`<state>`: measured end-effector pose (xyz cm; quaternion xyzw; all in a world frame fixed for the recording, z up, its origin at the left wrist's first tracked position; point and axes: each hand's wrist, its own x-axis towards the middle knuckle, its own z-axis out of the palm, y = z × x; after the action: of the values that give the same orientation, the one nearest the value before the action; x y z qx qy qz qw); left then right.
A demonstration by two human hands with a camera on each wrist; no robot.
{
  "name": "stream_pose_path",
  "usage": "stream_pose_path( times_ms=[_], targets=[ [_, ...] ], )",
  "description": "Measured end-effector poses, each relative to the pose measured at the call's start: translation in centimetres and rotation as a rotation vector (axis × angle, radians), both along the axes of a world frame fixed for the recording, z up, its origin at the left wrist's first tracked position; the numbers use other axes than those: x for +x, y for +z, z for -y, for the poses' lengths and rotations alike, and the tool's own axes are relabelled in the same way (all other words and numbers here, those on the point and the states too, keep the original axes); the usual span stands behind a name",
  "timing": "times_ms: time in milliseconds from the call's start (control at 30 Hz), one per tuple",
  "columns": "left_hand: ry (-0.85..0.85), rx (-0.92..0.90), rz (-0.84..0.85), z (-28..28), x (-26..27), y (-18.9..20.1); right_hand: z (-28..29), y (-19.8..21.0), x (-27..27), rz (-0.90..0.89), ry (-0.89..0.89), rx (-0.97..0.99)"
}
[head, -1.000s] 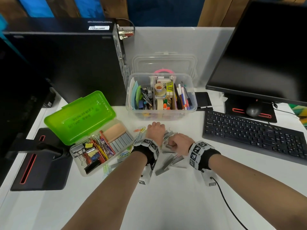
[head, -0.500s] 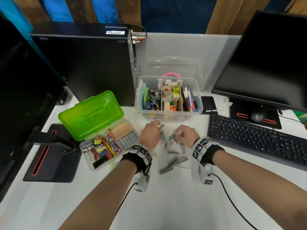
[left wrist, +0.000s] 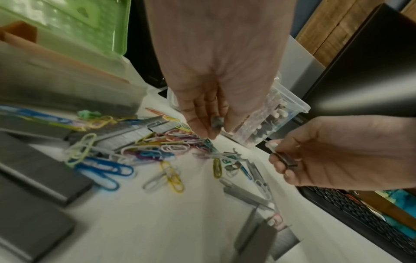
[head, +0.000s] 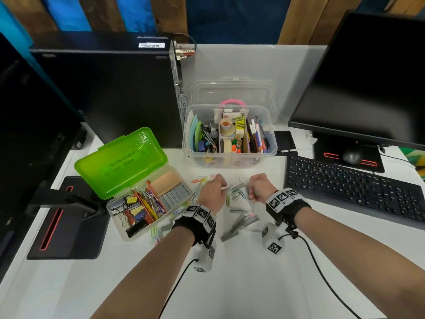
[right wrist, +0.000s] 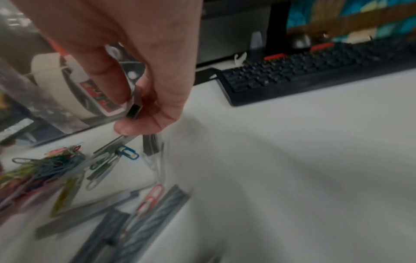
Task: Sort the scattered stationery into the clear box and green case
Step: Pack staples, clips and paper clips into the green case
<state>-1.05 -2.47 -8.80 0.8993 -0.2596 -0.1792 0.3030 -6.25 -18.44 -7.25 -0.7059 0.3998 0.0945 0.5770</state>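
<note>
White desk: carries everything; the clear box is the landmark for the places below.
Clear box: lidless clear plastic box at the back middle of the desk, packed with pens, tape rolls and sticky notes.
Green case: green-lidded plastic pencil case, open, to the left of the clear box and nearer the person; its clear tray holds binder clips, staple strips and paper clips.
Scattered stationery: coloured paper clips and grey metal staple strips lie loose on the desk in front of the clear box, between the two wrists and up against the case.
Left hand: in front of the clear box, fingers curled together, pinching a short grey staple strip whose end shows between the fingertips; a thin pale end sticks out in the head view.
Right hand: in front of the clear box toward its right end, thumb and fingers closed round another grey staple strip, held above the desk.
Black keyboard: to the right of the clear box.
Black monitor: behind the keyboard, to the right of the clear box.
</note>
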Motion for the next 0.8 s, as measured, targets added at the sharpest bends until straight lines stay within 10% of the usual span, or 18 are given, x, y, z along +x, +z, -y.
stream_pose_path(
  times_ms=[300,800],
  targets=[
    [0.022,-0.062,-0.236,-1.0,0.8,-0.3,0.7,-0.8,2.1,-0.138,0.846,-0.865],
    [0.289,-0.289,-0.466,0.4,0.8,-0.1,0.7,-0.4,0.4,-0.247,0.697,-0.676]
  ],
)
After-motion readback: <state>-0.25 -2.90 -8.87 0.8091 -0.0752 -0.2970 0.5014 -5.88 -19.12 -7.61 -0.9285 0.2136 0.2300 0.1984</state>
